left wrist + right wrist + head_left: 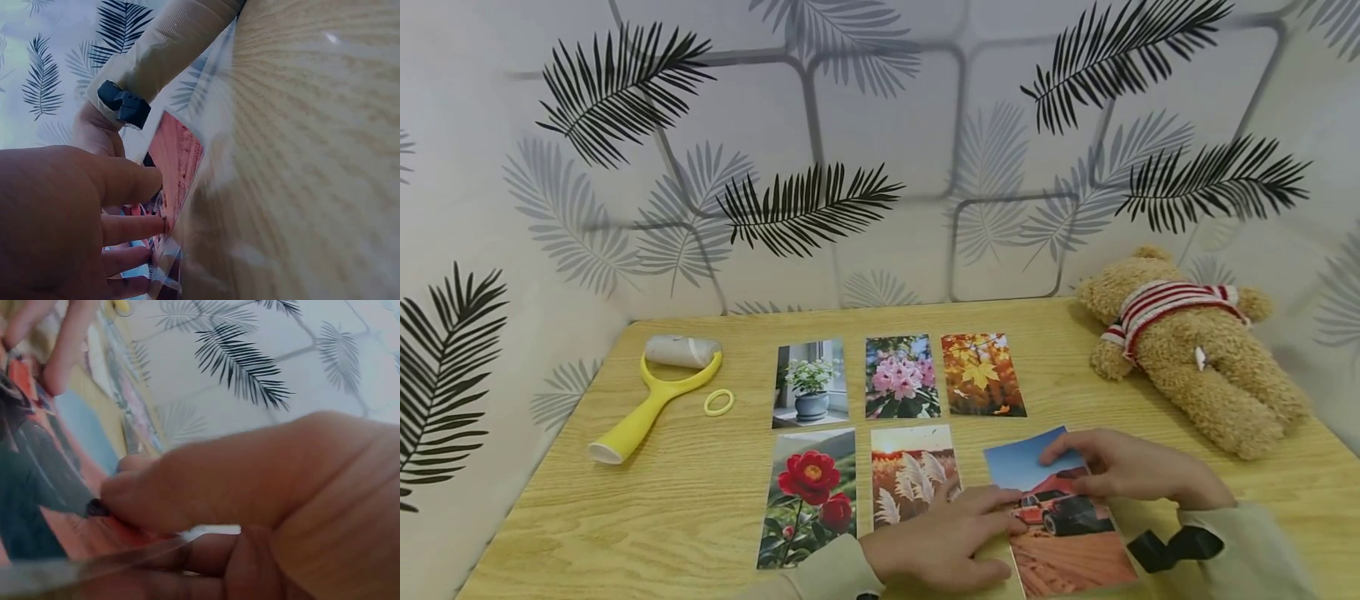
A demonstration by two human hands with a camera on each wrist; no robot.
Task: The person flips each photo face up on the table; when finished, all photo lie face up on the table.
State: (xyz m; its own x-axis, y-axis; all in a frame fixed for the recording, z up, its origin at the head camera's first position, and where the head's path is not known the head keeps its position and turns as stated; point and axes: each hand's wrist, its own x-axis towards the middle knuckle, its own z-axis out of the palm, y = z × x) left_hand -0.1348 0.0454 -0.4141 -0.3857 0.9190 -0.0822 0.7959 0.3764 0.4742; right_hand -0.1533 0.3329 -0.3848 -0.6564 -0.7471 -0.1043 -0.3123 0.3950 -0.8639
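My right hand (1138, 471) pinches the right edge of a photo card (1067, 562) showing a red pickup truck on desert ground. In the right wrist view the thumb (162, 487) lies on the card's face and other fingers are under its edge. My left hand (951, 533) has its fingers extended, with fingertips touching the truck card's left side. In the left wrist view those fingers (134, 229) look fairly straight. The truck card is tilted slightly against the other cards. Beneath the left hand, a pampas grass card (898, 475) is partly covered.
A red flower card (808, 517) lies left of the pampas card. Behind lie a potted plant card (811, 375), a pink blossom card (901, 377) and an autumn leaf card (981, 375). A yellow-handled lint roller (655, 396), a yellow ring (718, 402) and a teddy bear (1195, 350) flank them.
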